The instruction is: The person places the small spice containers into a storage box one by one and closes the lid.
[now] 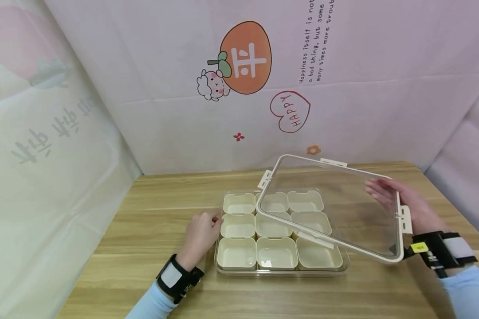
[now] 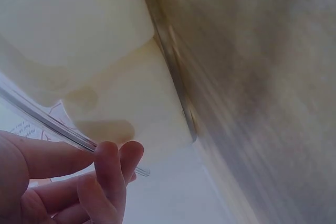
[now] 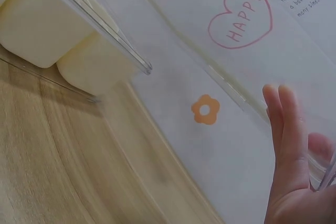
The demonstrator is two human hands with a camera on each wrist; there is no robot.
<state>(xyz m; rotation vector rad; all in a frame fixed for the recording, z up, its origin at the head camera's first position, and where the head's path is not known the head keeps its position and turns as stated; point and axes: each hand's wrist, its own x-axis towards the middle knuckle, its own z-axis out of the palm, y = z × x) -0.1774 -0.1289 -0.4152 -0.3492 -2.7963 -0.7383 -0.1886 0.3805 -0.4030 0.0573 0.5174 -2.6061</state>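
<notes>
A clear storage box [image 1: 281, 273] lies on the table, filled with several cream cups [image 1: 237, 256] set in rows. My left hand [image 1: 201, 235] is at its left side, and in the left wrist view the thumb and fingers pinch the box's clear rim [image 2: 68, 137]. My right hand [image 1: 413, 206] grips the right edge of a clear lid [image 1: 347, 208] with a white frame. The lid is raised and tilted, overlapping the right part of the box in the head view. In the right wrist view the fingers [image 3: 291, 135] are fairly straight against the lid.
A white latch [image 1: 406, 219] sits on the lid's right edge, beside the right hand. The wood-grain table [image 1: 159, 221] extends around the box. A printed cloth backdrop [image 1: 163, 110] rises behind it, with more cloth at both sides.
</notes>
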